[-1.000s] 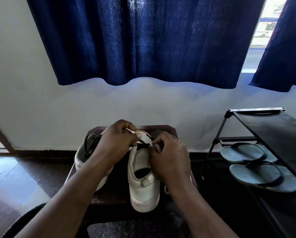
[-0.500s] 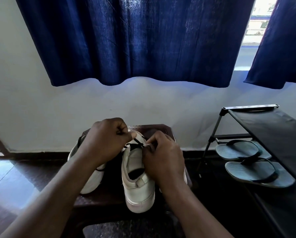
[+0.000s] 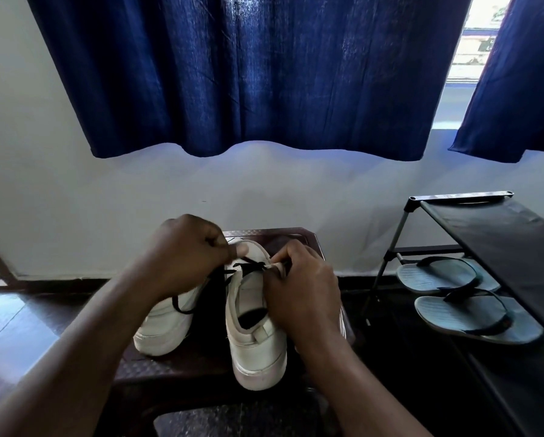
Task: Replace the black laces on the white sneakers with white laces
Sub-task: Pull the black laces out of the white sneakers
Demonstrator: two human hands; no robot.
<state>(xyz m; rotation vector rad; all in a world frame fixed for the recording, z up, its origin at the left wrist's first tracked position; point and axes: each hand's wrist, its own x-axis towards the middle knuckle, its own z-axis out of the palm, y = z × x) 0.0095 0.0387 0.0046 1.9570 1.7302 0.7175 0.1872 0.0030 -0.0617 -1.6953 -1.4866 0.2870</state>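
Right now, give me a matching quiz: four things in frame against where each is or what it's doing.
1 left hand
2 right hand
3 flip-flops
4 curtain

a on the rack, lower shelf
b grips the black lace
c hangs over the window
d pinches the sneaker at its upper

Pairs: 1-b, 2-d, 3-a, 4-c

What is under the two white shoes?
A dark brown textured stool. The left white sneaker and the right white sneaker both stand on it. Their soles cover the top right beneath them, so anything lying there cannot be seen.
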